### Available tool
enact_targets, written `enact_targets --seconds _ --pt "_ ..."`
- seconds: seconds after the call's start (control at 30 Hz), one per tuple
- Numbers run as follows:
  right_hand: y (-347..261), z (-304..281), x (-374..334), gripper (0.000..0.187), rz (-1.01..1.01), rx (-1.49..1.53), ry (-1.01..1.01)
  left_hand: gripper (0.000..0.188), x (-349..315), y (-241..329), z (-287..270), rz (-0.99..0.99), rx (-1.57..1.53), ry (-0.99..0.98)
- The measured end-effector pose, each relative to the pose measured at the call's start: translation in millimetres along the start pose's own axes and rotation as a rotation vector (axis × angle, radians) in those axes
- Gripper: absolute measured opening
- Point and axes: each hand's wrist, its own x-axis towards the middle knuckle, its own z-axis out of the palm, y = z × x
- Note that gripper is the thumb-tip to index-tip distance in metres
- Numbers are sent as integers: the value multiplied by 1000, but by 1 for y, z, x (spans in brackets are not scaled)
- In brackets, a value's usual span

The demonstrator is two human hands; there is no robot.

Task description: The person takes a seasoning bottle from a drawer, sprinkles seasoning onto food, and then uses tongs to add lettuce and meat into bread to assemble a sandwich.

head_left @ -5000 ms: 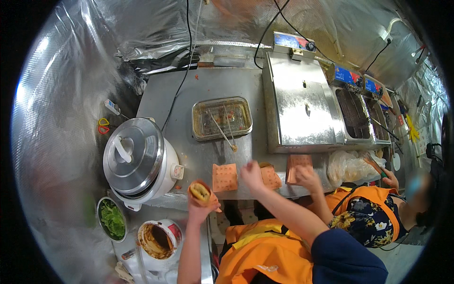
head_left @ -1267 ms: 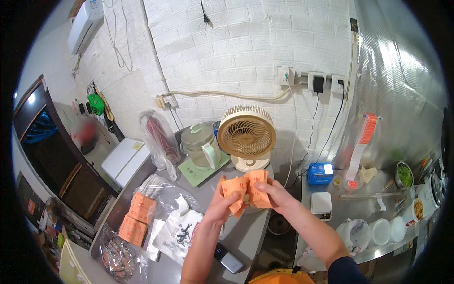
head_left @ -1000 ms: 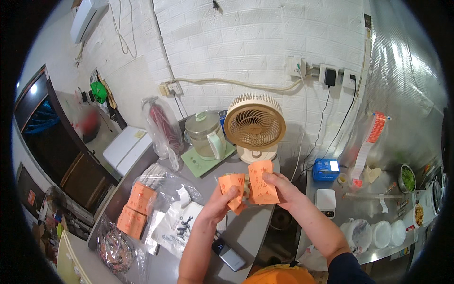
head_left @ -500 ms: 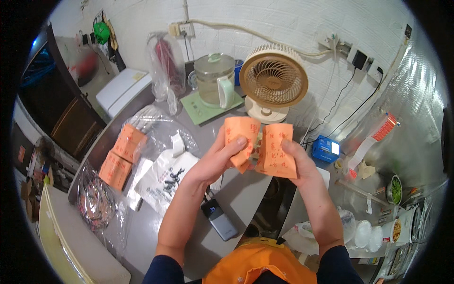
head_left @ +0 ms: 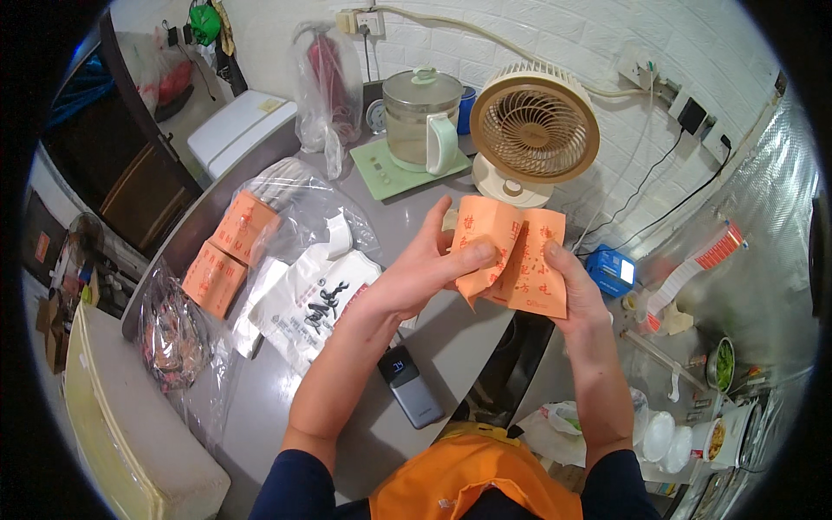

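Two creased orange paper wrappers (head_left: 503,227) (head_left: 539,276), pinched in fingers (head_left: 476,254) (head_left: 555,253).

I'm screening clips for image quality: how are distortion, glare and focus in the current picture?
Head view: fisheye, with black surrounding the rounded image; head view: pale glare streaks the foil wall at right, and small glints speckle the clear plastic bag at left; head view: the held orange paper looks fairly sharp.

orange papers (head_left: 537,282) patterned with red print; brown-and-cream fan (head_left: 535,132); pale green kettle base (head_left: 378,178).
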Motion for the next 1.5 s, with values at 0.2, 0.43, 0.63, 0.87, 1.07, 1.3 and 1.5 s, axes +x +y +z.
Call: enact_targets --seconds 0.2,0.43,0.63,0.87,1.07,1.3,1.5 --pt "1 -4 4 74 14 -26 -37 138 0 -3 -3 22 -33 66" --pt "-5 14 -1 67 -31 10 17 133 -2 5 3 -10 5 110" --pt "-8 19 -3 65 -10 113 9 80 -4 5 6 36 9 9" --pt "-7 1 -3 64 56 205 -43 71 -8 10 7 -27 -102 -45" --pt "-9 5 -2 68 44 112 -18 66 -7 12 11 -2 -75 -31" --pt "-7 3 0 70 58 21 -13 63 -2 0 11 179 179 20" --pt "-7 3 1 71 68 -19 -7 69 -4 6 12 204 227 -6"
